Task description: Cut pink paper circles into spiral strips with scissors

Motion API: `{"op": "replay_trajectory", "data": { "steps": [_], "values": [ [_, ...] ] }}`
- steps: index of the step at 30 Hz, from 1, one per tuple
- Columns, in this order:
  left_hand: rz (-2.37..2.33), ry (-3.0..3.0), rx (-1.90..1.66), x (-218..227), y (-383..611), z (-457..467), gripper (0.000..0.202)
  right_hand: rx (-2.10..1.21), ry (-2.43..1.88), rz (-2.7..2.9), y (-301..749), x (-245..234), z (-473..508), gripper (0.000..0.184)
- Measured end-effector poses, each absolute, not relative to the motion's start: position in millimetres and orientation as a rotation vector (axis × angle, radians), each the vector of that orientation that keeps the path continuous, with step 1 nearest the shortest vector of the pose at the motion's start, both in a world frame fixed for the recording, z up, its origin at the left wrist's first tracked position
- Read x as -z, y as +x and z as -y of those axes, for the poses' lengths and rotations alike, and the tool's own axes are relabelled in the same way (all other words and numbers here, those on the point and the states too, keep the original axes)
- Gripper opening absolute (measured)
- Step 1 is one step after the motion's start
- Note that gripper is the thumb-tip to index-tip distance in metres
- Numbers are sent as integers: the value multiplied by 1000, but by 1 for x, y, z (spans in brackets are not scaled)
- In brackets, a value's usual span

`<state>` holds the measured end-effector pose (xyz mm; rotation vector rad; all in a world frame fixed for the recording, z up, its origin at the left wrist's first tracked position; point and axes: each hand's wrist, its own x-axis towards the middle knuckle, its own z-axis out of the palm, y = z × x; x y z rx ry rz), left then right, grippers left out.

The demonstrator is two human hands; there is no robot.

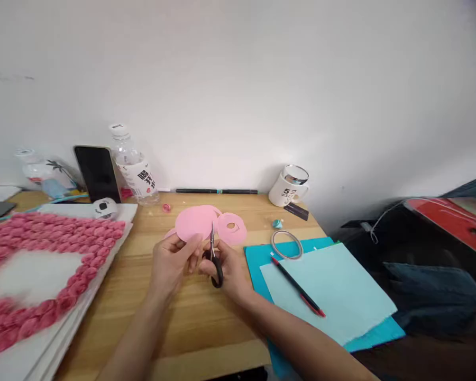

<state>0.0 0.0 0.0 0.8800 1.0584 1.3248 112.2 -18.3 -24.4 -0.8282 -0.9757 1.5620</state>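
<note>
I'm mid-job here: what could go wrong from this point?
The left hand grips the pink paper close beside the scissors in the right hand, so a slip might nick a finger. The curled pink strip lies right beside the blades and could be snipped by accident. The right forearm crosses the blue sheets, so moving it might shift them and the pen on top.

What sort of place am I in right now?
Probably an indoor craft spot at a light wooden table: there are black-handled metal scissors in your right hand, rounded pink paper in your left hand, and crumpled pink rosettes to the left.
</note>
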Motion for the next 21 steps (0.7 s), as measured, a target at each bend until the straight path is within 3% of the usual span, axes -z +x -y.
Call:
{"op": "replay_trajectory", "data": {
  "steps": [21],
  "values": [
    [-1151, 846, -1232, -1, -1, 3, 25, -1546, -741, 1002, 110, 32, 16, 53]
  ]
}}
